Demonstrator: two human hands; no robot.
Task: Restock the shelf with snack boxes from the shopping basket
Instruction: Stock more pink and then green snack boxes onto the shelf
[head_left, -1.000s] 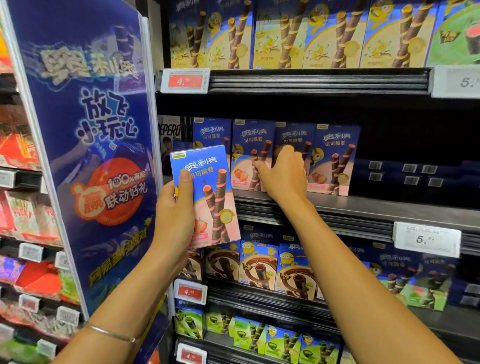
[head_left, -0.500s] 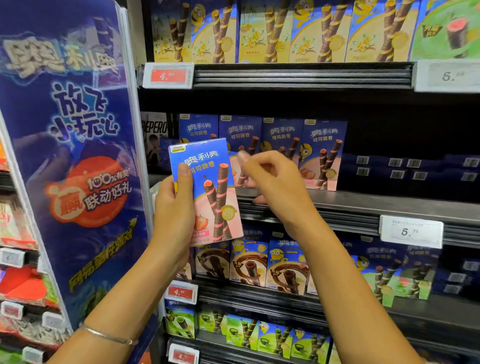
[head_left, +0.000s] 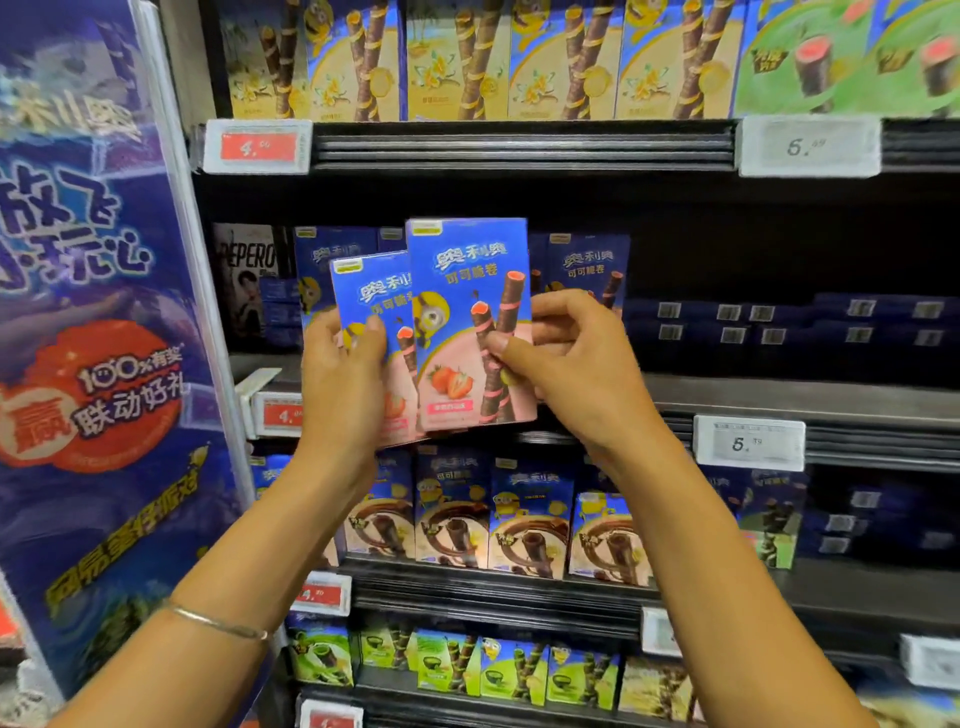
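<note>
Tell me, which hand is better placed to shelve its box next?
Probably the right hand: it pinches the front box, higher and level with the shelf row. The left hand holds the rear box lower, partly covered.

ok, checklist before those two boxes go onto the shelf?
1. Left hand grips left box: ok.
2. Right hand pinches front box: ok.
3. Print matches shelf row behind: ok.
4. Left box upright: not ok, tilted.
5. Boxes apart: not ok, front box overlaps left box.
6. Bare spot on middle shelf right of shelf row: ok.
</note>
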